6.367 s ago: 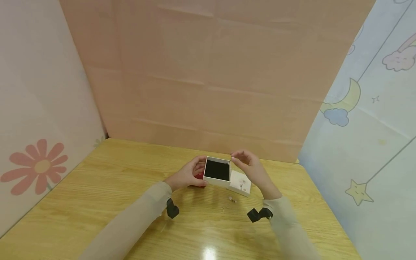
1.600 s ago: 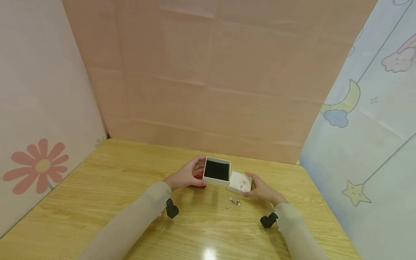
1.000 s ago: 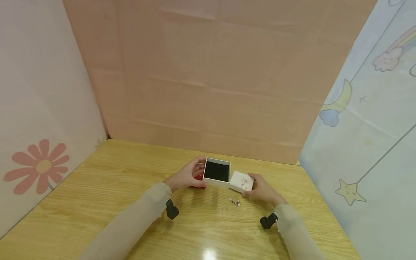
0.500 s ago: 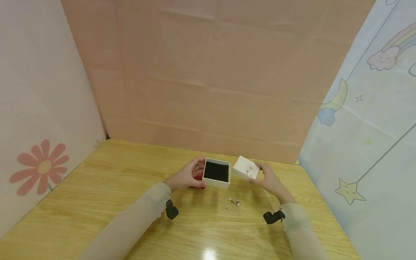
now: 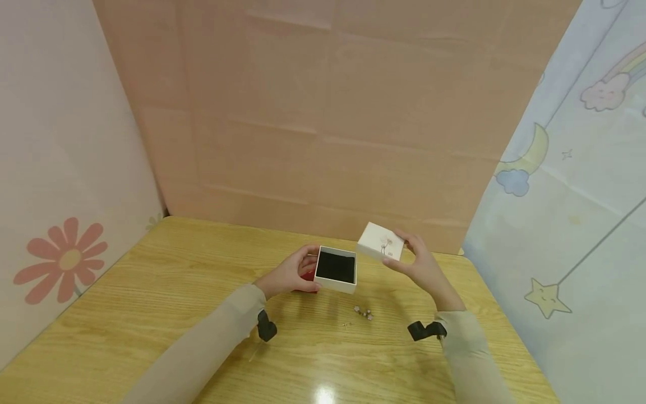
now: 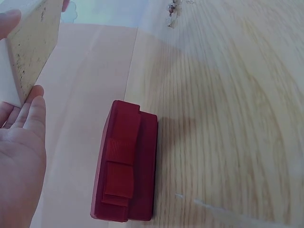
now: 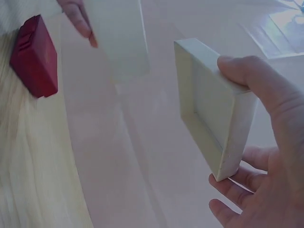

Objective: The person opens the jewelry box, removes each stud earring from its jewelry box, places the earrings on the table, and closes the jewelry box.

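My left hand point(image 5: 287, 273) grips the left side of a white cardboard box bottom point(image 5: 335, 286), raised off the table, with a black lining inside. In the left wrist view its speckled underside point(image 6: 35, 45) shows above my fingers. Up and to the right, my right hand point(image 5: 421, 269) holds the white box lid point(image 5: 382, 242), printed with a flower, by its edges between thumb and fingers. The lid is tilted and apart from the box. Its hollow inside point(image 7: 209, 102) faces the box in the right wrist view.
A red box point(image 6: 126, 164) with a bow stands on the wooden table point(image 5: 202, 314), partly behind my left hand in the head view. Small jewellery with pale flowers point(image 5: 363, 313) lies in front, beside tiny gold-coloured pieces point(image 5: 347, 324). A peach backdrop point(image 5: 313, 140) rises behind.
Earlier my right hand was pinching something at the box's rim; afterwards it took the lid lying on the table and lifted it up and rightward. My left hand keeps its hold on the box.
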### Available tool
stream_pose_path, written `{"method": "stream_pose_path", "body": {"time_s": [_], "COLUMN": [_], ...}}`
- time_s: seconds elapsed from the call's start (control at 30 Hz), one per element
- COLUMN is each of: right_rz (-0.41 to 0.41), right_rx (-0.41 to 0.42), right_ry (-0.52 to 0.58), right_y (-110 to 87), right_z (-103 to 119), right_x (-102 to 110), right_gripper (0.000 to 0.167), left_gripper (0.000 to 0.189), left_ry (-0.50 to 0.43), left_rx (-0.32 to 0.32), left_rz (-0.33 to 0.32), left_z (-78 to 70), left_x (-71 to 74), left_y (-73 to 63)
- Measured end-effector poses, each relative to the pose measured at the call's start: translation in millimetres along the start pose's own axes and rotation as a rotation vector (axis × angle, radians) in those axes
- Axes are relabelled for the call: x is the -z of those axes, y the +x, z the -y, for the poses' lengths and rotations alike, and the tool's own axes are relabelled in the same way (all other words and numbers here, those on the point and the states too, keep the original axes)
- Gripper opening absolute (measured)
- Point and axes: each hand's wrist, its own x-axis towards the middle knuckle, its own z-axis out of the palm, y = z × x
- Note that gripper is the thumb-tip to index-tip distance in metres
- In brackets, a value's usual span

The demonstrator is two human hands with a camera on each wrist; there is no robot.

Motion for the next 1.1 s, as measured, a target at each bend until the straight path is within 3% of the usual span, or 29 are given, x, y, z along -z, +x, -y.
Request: {"method": "stream_pose_path", "body": {"time_s": [0.23,0.57,0.83,1.1], "right_rz": [-0.008,0.053,0.093,0.136], "right_rx": [0.087,0.15,0.183,0.152], "right_ry": [0.024,0.069,0.061,0.088], "right_y": [2.4,1.6,2.9,2.7], "right_z": [18,35,35,32], "right_x": [-8,-25,-41,-52], "right_gripper": [0.078,0.077,0.08,0.083], "left_gripper": [0.088,0.088,0.085,0.083], "left_ry": [-0.01,-0.054,-0.059,-0.074], "left_rx": [-0.001,-0.011,-0.023,-0.018], "left_rz": [0.003,0.011,0.016,0.018], "left_z": [-1.2,-2.0,-6.3,-5.6], "left_x": [-1.5,-2.8,-4.5,-4.8], "left_y": [2.0,3.8,4.2,4.2]}}
